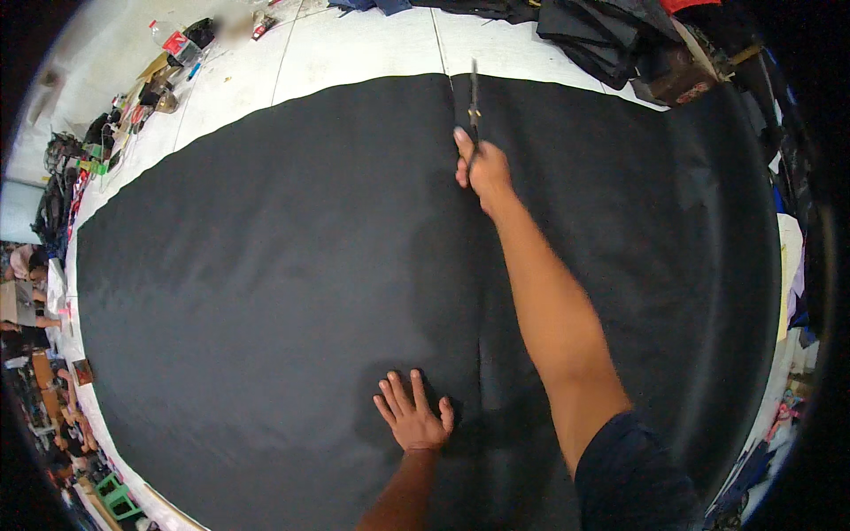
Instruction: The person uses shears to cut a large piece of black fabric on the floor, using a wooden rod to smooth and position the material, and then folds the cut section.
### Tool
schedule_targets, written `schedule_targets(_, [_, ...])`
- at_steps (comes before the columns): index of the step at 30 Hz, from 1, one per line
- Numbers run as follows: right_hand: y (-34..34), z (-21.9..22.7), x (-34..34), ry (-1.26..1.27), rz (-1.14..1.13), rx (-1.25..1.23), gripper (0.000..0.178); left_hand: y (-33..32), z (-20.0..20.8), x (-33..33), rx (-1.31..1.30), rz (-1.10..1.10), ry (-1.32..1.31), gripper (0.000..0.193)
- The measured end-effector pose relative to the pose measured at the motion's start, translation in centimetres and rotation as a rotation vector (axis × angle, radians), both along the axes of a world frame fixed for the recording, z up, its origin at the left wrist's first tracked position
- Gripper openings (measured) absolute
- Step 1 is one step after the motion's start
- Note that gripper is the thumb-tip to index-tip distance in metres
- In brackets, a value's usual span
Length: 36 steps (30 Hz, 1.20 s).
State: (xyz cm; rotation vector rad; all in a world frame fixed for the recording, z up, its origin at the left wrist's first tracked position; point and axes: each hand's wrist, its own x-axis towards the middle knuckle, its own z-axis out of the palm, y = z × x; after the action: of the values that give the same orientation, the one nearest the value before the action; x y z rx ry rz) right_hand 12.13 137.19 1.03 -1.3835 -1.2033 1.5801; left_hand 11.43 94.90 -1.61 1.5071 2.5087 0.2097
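Observation:
A large sheet of black material (pixel 266 230) lies spread over the white surface, and its texture cannot be told for sure. My left hand (pixel 418 423) rests flat on it near the front, fingers spread. My right arm stretches far forward, and my right hand (pixel 485 173) is closed round the handles of a pair of scissors (pixel 474 106). The blades point away from me, reaching past the sheet's far edge beside a short slit or seam there. Another thin line shows in the sheet to the right of my left hand.
The white table top (pixel 354 49) shows beyond the sheet. A plastic bottle (pixel 177 44) and small clutter lie at the far left. Dark folded cloth (pixel 602 40) and a brown box (pixel 682 84) sit at the far right. Other people (pixel 75 416) and a green stool (pixel 117 497) are at left.

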Motion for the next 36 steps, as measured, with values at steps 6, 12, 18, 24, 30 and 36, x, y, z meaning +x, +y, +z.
schedule_targets(6, [-31.5, -0.6, 16.7, -0.165, -0.29, -0.059, 0.049, -0.2, 0.4, -0.1, 0.001, 0.037, -0.061, 0.073])
schedule_targets(12, [-61.2, 0.8, 33.9, -1.224, -0.192, 0.075, 0.066, 0.4, 1.1, 0.5, 0.04, 0.021, -0.049, 0.07])
schedule_targets(18, [-67.3, -5.9, 37.0, -1.357, -0.279, 0.37, 0.069, 0.3, 0.3, 0.8, 0.142, 0.014, 0.063, 0.068])
schedule_targets(24, [-62.7, 0.0, 33.8, -1.085, -0.346, 0.184, 0.065, -1.0, -0.7, -2.3, 0.16, 0.008, 0.083, 0.068])
schedule_targets(30, [-65.0, -2.6, 35.0, -1.179, -0.497, 0.396, 0.067, -15.2, 6.4, -0.3, 0.379, -0.448, -0.045, 0.057])
schedule_targets(36, [-75.5, 2.0, 41.1, -0.705, -0.508, 0.231, 0.058, -46.4, 14.3, 3.0, -0.041, -0.742, -0.194, 0.038])
